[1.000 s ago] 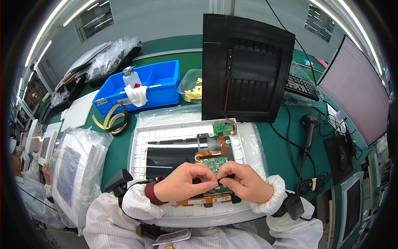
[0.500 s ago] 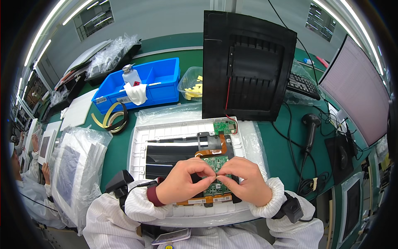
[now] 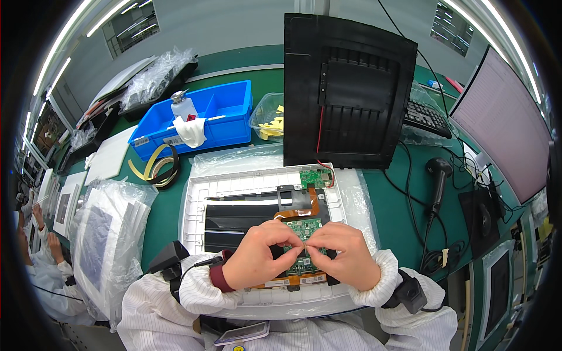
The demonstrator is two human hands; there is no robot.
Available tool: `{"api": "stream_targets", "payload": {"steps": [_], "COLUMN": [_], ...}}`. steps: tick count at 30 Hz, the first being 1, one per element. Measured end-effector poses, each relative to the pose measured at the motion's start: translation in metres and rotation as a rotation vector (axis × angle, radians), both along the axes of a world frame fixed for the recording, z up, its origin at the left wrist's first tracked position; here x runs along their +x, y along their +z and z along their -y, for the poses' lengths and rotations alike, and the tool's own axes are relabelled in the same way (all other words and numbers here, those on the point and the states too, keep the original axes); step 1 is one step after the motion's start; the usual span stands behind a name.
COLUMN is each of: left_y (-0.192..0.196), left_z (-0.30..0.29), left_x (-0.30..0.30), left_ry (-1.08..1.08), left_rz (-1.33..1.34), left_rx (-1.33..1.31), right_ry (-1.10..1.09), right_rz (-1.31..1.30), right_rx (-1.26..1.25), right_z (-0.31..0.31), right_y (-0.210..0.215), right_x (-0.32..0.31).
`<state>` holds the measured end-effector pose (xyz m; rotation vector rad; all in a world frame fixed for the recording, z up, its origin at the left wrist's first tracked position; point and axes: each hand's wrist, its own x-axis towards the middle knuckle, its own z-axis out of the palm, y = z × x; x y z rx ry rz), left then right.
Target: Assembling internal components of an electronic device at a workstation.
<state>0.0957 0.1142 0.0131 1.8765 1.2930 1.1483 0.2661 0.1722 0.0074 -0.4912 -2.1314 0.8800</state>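
My left hand and my right hand meet over a green circuit board, each with thumb and forefinger pinched. Whatever lies between the fingertips is too small to make out. The board sits inside a white plastic housing, beside black panels. An orange flat cable runs from it up toward a smaller green board at the housing's far right corner. More orange flex strip with white labels lies along the near side. Red wires join the smaller board to an upright black back cover.
At the far left stand a blue divided bin with a bottle, and a clear tub of yellow pieces. Tape rolls and bagged panels lie left. A scanner, cables and a monitor are right. Another person's hands show far left.
My hands keep almost the same pinched pose over the board. The whole view has shifted very slightly. At far left, the other person's hands have moved.
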Motion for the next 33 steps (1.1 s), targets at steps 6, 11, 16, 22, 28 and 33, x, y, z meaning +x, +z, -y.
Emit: {"api": "stream_targets", "payload": {"steps": [6,11,16,22,28,33], "left_y": [0.0001,0.0,-0.001,-0.0035,-0.0027,-0.0031], "left_z": [-0.0001,0.0003,-0.0003,-0.0004,-0.0002,0.0002], "left_x": [0.0001,0.0002,0.0007,0.001,0.0016,0.0015], "left_ry": [0.019,0.025,0.029,0.04,0.046,0.05], "left_rz": [0.002,-0.018,-0.035,-0.056,-0.044,-0.041], "left_rx": [-0.043,0.003,0.005,0.026,0.015,0.006], "right_ry": [0.014,0.012,-0.01,-0.024,-0.006,-0.012], "right_rz": [0.022,0.017,0.019,0.027,0.022,0.017], "right_rx": [-0.089,-0.082,-0.021,0.024,-0.032,-0.034], "right_z": [-0.0008,-0.0002,0.0005,0.0015,0.0002,-0.0005], "right_y": [0.0017,0.001,0.0008,-0.0001,0.0001,-0.0022], "right_x": [0.002,0.0015,0.0002,-0.0009,-0.0001,-0.0012]}}
